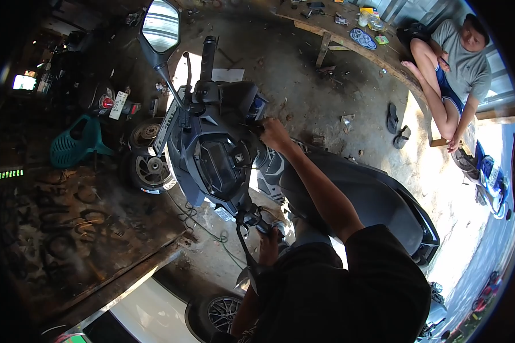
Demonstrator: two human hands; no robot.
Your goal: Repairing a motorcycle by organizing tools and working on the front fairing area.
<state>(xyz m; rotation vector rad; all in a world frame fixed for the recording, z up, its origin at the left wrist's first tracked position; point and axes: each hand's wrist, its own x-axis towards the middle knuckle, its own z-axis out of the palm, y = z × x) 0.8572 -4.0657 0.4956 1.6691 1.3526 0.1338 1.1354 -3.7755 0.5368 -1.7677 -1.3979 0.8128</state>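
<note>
A dark grey scooter stands across the middle with its front toward the left. My left hand is closed round the near handlebar grip, partly hidden by the mirror stem. My right hand reaches over to the inner panel behind the handlebar, its fingers curled against it. What those fingers hold, if anything, is hidden. Between the two handlebar ends sits the dark display. The far grip and far mirror stick out, untouched. A blue object sits in the front pocket.
At the upper right a person sits on a wooden bench holding small items; sandals lie below. Left are a green plastic chair, loose wheels and a wooden tabletop. A white car stands near me.
</note>
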